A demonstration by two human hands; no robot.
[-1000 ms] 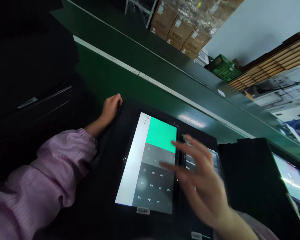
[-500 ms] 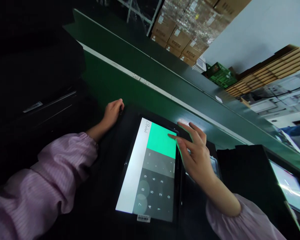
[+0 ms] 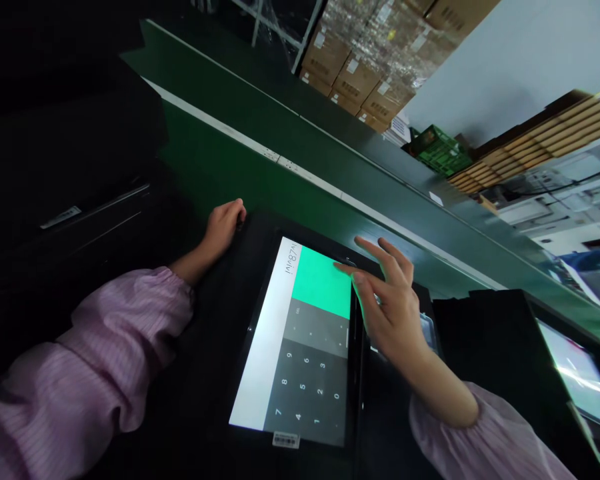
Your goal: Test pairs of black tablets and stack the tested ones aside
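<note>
A lit tablet [image 3: 300, 347] lies on a black mat, showing a calculator screen with a grey number pad, a green panel and a white strip. My right hand [image 3: 387, 303] hovers at its far right corner, fingers spread, one fingertip on the green panel's edge. My left hand [image 3: 224, 223] rests curled on the mat's far left corner, beyond the tablet. Both arms wear pink striped sleeves. A second, smaller device [image 3: 427, 330] lies mostly hidden under my right hand.
A green conveyor belt [image 3: 260, 180] with a white stripe runs diagonally behind the mat. Another lit screen [image 3: 575, 370] sits at the right in a black holder. Dark trays [image 3: 70, 200] stand at the left. Cardboard boxes [image 3: 360, 60] and a green crate [image 3: 437, 150] lie beyond.
My right hand moved from over the number pad up to the tablet's far right corner and stayed there. The left hand has not moved.
</note>
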